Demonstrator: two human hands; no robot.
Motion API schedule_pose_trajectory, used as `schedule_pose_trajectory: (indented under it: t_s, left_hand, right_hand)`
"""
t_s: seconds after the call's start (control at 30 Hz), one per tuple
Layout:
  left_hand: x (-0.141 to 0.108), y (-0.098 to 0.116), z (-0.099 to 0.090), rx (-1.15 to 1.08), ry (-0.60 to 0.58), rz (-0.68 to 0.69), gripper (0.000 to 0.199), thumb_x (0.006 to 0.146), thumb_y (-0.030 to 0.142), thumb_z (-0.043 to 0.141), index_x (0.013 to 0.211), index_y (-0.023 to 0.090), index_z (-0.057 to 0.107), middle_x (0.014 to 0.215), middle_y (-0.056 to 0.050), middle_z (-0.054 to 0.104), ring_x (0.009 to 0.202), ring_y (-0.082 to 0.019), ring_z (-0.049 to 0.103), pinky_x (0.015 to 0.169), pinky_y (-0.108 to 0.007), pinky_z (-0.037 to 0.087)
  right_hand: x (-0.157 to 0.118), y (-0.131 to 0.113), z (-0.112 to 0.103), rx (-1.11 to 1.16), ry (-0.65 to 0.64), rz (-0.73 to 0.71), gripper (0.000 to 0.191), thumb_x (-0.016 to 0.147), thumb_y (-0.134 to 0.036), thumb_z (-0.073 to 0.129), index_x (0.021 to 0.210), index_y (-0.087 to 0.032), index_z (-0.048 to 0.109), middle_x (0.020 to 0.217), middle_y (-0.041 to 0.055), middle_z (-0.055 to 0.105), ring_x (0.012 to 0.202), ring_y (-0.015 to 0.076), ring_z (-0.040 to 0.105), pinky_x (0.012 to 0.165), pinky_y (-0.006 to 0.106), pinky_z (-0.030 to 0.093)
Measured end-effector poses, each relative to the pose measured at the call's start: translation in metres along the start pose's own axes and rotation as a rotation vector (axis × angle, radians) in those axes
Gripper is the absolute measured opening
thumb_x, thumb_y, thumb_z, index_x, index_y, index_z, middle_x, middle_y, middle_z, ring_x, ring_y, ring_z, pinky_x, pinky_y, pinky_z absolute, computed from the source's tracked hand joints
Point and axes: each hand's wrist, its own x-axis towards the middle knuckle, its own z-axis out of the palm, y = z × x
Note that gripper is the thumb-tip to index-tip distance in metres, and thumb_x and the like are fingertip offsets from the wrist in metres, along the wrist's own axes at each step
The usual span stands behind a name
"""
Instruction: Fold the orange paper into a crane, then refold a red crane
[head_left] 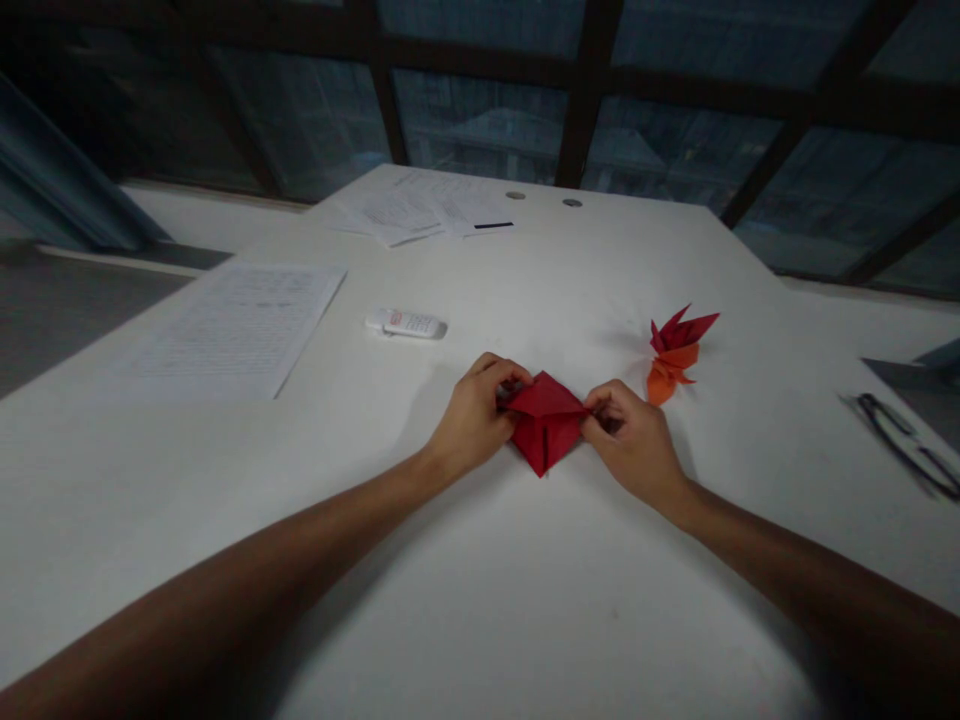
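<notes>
Head view: red paper (546,400) in the grip of left hand (478,412) and right hand (634,440), white container (409,323) (lettering illegible) nearby.

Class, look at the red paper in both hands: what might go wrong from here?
The left hand and right hand pinch opposite corners of the red paper, so an uneven pull might tear or skew it. The orange-and-red folded piece sits just beyond the right hand, so an outward slip might knock or crush it.
</notes>
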Motion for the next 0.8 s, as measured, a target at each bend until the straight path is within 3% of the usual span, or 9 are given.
schedule_pose_trajectory:
  t_s: [0.1,0.2,0.27,0.43,0.53,0.63,0.73,0.8]
  left_hand:
    - [-0.001,-0.001,-0.001,-0.025,-0.024,0.007,0.031,0.074,-0.001,0.061,0.094,0.019,0.073,0.104,-0.005,0.061,0.091,-0.016,0.063,0.079,-0.029,0.056]
    - [-0.002,-0.001,-0.002,-0.011,-0.024,0.022,0.033,0.07,-0.005,0.058,0.087,0.019,0.074,0.102,-0.005,0.062,0.092,-0.016,0.063,0.083,-0.031,0.055]
    - [-0.002,-0.002,-0.003,-0.009,-0.023,0.036,0.037,0.068,-0.007,0.053,0.085,0.019,0.074,0.103,-0.005,0.064,0.094,-0.016,0.064,0.086,-0.032,0.055]
    - [0.0,-0.001,-0.004,0.031,-0.039,-0.01,0.03,0.079,0.001,0.053,0.083,0.019,0.077,0.106,-0.006,0.068,0.09,-0.015,0.067,0.086,-0.033,0.055]
    - [-0.001,0.002,-0.004,0.12,-0.111,0.002,0.027,0.082,0.004,0.053,0.078,0.017,0.075,0.105,-0.006,0.07,0.088,-0.016,0.067,0.089,-0.035,0.055]
    - [-0.002,0.006,-0.003,0.257,-0.169,0.097,0.019,0.085,0.01,0.056,0.077,0.016,0.072,0.101,-0.008,0.072,0.093,-0.02,0.065,0.096,-0.04,0.053]
    - [-0.004,0.006,-0.001,0.377,-0.224,0.202,0.009,0.088,0.017,0.061,0.087,0.015,0.07,0.102,-0.009,0.071,0.096,-0.023,0.063,0.099,-0.042,0.051]
    - [-0.006,0.004,0.0,0.412,-0.258,0.265,0.014,0.091,0.017,0.059,0.1,0.015,0.07,0.112,-0.01,0.071,0.105,-0.024,0.062,0.104,-0.042,0.049]
  right_hand:
    - [0.0,0.001,-0.002,-0.051,-0.043,-0.046,0.018,0.083,-0.015,0.062,0.098,-0.025,0.061,0.076,-0.0032,0.067,0.064,0.0162,0.063,0.062,0.029,0.048]
    - [0.003,0.006,-0.006,-0.137,-0.083,-0.181,0.04,0.083,-0.01,0.058,0.12,-0.025,0.062,0.107,0.0044,0.074,0.093,0.0228,0.069,0.08,0.036,0.053]
    - [0.006,0.01,-0.009,-0.195,-0.112,-0.268,0.046,0.082,-0.005,0.053,0.12,-0.025,0.066,0.116,0.0067,0.073,0.106,0.0263,0.066,0.089,0.042,0.051]
    - [0.013,0.02,-0.013,-0.242,-0.097,-0.271,0.037,0.086,-0.006,0.053,0.109,-0.025,0.075,0.104,0.0067,0.074,0.101,0.0281,0.065,0.091,0.049,0.05]
    - [0.014,0.024,-0.013,-0.258,-0.064,-0.28,0.03,0.086,-0.009,0.058,0.1,-0.026,0.078,0.108,0.0066,0.075,0.105,0.0289,0.065,0.096,0.052,0.05]
    - [0.012,0.023,-0.014,-0.275,-0.04,-0.319,0.029,0.086,-0.009,0.057,0.092,-0.026,0.079,0.118,0.0064,0.075,0.11,0.0295,0.065,0.1,0.055,0.05]
    - [0.008,0.017,-0.016,-0.34,-0.028,-0.431,0.029,0.089,-0.012,0.058,0.106,-0.026,0.077,0.131,0.007,0.071,0.119,0.0304,0.063,0.104,0.056,0.049]
    - [0.005,0.012,-0.015,-0.417,-0.089,-0.531,0.032,0.093,-0.019,0.06,0.123,-0.025,0.072,0.141,0.0082,0.067,0.131,0.0313,0.057,0.11,0.056,0.045]
